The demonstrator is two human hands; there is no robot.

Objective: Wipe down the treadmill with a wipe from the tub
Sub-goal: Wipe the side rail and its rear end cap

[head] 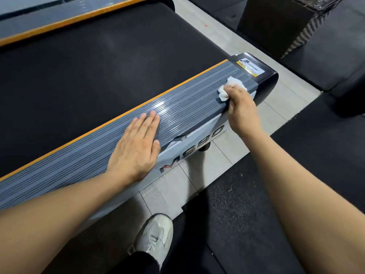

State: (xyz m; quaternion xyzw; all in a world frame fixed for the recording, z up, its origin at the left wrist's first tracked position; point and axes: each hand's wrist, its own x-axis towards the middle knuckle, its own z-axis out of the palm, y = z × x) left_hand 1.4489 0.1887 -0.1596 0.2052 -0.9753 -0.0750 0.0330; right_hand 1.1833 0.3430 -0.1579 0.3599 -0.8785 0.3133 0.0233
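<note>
The treadmill lies across the view with a black belt [94, 76] and a grey ribbed side rail [183, 97] edged in orange. My right hand [240, 107] grips a crumpled white wipe [233, 88] and presses it on the rail near its rear end cap [264, 80]. My left hand [136, 147] rests flat on the rail further forward, fingers straight, thumb over the outer edge. The tub is not in view.
A second grey rail with orange trim [65, 18] runs along the far side. Pale floor tiles [223, 153] and black rubber mats [316, 147] lie beside the treadmill. My white shoe [156, 234] stands on the floor. A dark woven-pattern block [280, 24] stands at the back right.
</note>
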